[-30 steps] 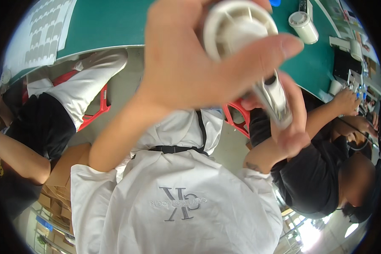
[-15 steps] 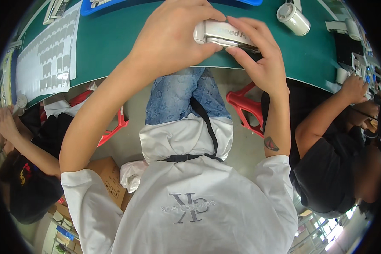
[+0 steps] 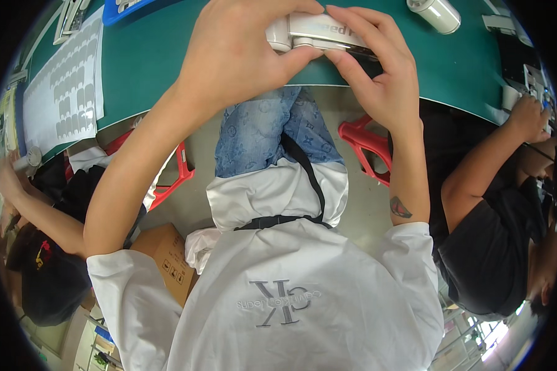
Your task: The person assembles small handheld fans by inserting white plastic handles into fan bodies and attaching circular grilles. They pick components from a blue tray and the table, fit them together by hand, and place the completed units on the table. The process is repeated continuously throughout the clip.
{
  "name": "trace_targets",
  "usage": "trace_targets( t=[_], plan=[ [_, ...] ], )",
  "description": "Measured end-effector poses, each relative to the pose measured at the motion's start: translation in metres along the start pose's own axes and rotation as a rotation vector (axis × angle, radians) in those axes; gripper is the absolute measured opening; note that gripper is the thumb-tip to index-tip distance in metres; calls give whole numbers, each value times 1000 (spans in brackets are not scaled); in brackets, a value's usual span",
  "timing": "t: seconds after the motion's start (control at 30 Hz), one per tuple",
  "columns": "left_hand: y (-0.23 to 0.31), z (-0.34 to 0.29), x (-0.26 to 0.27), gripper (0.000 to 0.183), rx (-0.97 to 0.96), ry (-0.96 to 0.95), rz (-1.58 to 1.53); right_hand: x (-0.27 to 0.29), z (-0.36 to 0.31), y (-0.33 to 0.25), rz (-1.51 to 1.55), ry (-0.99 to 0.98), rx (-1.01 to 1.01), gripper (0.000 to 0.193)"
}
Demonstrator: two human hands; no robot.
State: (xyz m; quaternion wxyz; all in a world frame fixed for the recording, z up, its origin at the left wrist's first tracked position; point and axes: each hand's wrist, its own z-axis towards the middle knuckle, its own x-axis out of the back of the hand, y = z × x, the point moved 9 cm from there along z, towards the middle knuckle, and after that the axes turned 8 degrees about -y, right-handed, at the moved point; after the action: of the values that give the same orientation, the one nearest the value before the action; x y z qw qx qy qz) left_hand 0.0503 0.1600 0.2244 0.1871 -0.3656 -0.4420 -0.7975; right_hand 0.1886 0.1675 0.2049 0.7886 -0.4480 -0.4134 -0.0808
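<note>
Above the near edge of the green table (image 3: 148,68), both my hands hold a white plastic device (image 3: 325,29) with grey printing on its long upper part. At its left end is a rounded white part, and a darker strip runs along its lower side. My left hand (image 3: 229,52) closes round the left end, with the thumb along the bottom. My right hand (image 3: 387,77) pinches the right part between fingers and thumb. The fingers partly hide the device, so its exact kind does not show.
A similar white cylindrical unit (image 3: 438,15) lies at the upper right. The blue tray (image 3: 120,13) stands at the back left, beside a sheet of grey stickers (image 3: 74,80). Co-workers sit on both sides. Red stools (image 3: 368,148) and a cardboard box (image 3: 167,260) are below.
The view has shifted slightly, so the table and hands sit higher in the picture. The device has turned a little in my hands and is still held at both ends.
</note>
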Motion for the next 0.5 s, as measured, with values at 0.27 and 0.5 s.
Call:
trace_targets(
  t=[0.27, 0.5],
  plan=[
    [8, 10, -4, 37, 118, -153, 186, -5, 2, 2, -24, -46, 38, 54],
    [-9, 24, -7, 31, 221, -329, 116, -4, 7, -3, -91, -76, 59, 54]
  ],
)
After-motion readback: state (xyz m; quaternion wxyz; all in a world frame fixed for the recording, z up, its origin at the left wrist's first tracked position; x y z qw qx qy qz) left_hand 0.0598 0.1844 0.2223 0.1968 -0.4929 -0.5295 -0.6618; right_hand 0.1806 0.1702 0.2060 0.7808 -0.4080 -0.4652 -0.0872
